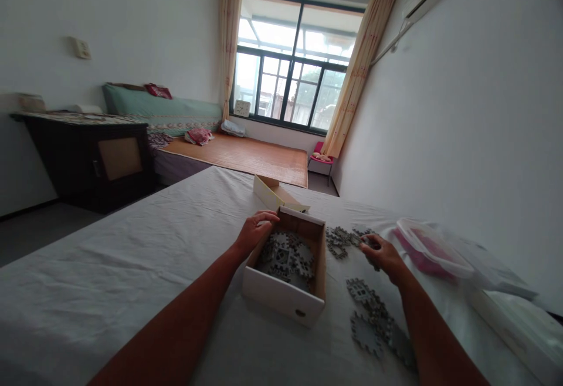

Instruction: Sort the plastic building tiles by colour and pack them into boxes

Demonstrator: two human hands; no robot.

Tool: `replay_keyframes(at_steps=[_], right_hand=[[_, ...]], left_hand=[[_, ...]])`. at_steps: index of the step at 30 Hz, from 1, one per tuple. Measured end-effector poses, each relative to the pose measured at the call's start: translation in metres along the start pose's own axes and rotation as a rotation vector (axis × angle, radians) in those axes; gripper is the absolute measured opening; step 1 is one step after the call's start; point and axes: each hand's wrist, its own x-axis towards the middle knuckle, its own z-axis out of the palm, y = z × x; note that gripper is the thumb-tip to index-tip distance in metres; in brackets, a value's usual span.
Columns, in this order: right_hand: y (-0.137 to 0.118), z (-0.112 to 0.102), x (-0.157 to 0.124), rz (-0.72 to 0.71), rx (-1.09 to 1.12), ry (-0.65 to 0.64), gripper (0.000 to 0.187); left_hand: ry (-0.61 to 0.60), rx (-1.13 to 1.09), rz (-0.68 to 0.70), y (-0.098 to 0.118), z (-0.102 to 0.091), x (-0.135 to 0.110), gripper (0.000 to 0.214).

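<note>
A small open cardboard box (pixel 281 299) stands on a white sheet and holds several grey puzzle-like pieces (pixel 288 257). My left hand (pixel 256 231) curls over the box's far left rim, fingers bent into the box. My right hand (pixel 382 253) rests to the right of the box, fingers pinched on a grey piece (pixel 370 243) from a loose cluster (pixel 342 239). More grey pieces (pixel 373 318) lie on the sheet near my right forearm.
The box's lid (pixel 273 192) lies just beyond it. A clear plastic container with a pink inside (pixel 433 251) and plastic-wrapped items sit at the right. Past the white sheet (pixel 132 280) are a bed with a mat, a dark cabinet (pixel 97 154) and a window.
</note>
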Motion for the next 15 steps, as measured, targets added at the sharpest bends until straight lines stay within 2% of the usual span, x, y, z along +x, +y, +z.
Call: replay_keyframes(at_steps=[3,6,9,12,15], right_hand=[[-0.056,0.007,-0.009,-0.122,0.092,-0.041,0.038],[-0.115,0.027,-0.015,-0.367,0.000,-0.053,0.035],[-0.152,0.045,-0.014,-0.541,-0.135,-0.161,0.049],[-0.156,0.043,-0.017,-0.593,-0.199,-0.231,0.064],[-0.127,0.018,-0.029,-0.503,-0.218,-0.246,0.055]], left_hand=[[0.004,-0.017,-0.020,0.001,0.001,0.000,0.027],[0.003,-0.035,-0.020,0.000,0.001,-0.001,0.028],[0.000,-0.038,0.001,0.000,0.001,-0.001,0.027],[0.001,-0.051,-0.013,0.002,0.000,-0.002,0.026],[-0.011,-0.065,-0.031,0.002,0.001,-0.002,0.026]])
